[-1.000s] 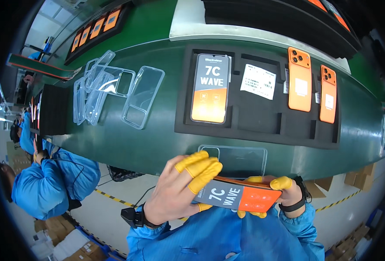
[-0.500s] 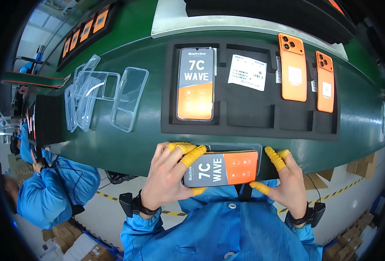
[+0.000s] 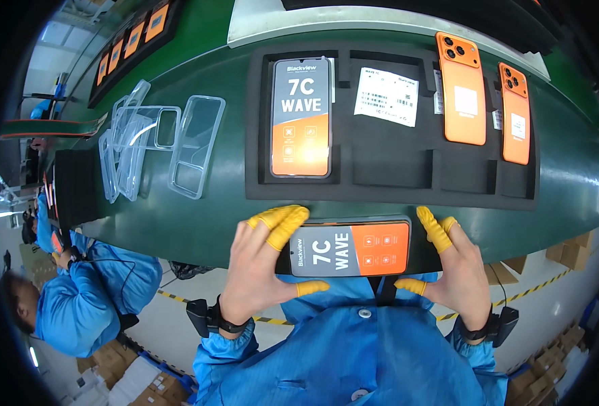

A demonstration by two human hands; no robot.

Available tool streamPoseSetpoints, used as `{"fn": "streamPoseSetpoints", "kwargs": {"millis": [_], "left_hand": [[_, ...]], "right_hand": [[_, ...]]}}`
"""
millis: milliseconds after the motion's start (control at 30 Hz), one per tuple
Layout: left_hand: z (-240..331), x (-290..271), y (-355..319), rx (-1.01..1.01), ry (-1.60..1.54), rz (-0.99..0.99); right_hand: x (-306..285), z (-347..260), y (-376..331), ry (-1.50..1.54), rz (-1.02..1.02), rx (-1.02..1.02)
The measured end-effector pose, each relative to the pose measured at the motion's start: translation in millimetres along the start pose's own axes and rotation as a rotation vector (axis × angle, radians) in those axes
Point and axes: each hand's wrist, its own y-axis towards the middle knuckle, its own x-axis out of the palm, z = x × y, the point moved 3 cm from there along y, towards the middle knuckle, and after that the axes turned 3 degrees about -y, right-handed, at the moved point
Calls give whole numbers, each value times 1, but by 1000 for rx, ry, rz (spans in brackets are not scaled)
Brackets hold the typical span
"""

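A smartphone [image 3: 350,248] with a grey and orange screen film lies sideways at the near edge of the green table. A thin rim of a clear phone case [image 3: 363,219] shows along its far edge; whether the phone is fully seated cannot be told. My left hand [image 3: 257,260], with yellow finger cots, is spread around the phone's left end, thumb by the near edge. At the right end my right hand [image 3: 456,260] is spread too, its cotted fingers and thumb apart from the phone.
Beyond the phone sits a black foam tray [image 3: 299,193] holding another phone [image 3: 301,118], a white label sheet [image 3: 386,97] and two orange phones [image 3: 463,88]. Several clear cases [image 3: 198,145] lie left. A person in blue [image 3: 76,298] works at far left. Cardboard boxes [image 3: 570,249] stand on the floor.
The phone has settled down over the clear case, which stuck out behind it before. My fingers have loosened from it and spread apart. The view has shifted slightly.
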Motion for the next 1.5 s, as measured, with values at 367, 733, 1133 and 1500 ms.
{"fn": "streamPoseSetpoints", "kwargs": {"millis": [367, 733, 1133, 1500], "left_hand": [[-19, -2, -23, 52, -41, 32], [-22, 2, -11, 25, -83, 23], [-18, 4, -2, 28, -268, -73], [-23, 57, -30, -143, -1488, 266]], "right_hand": [[-1, -2, 16, -187, -134, -143], [2, 0, 17, -151, -138, -133], [14, 1, 1, 209, 177, -174], [41, 7, -3, 1477, 158, 102]]}}
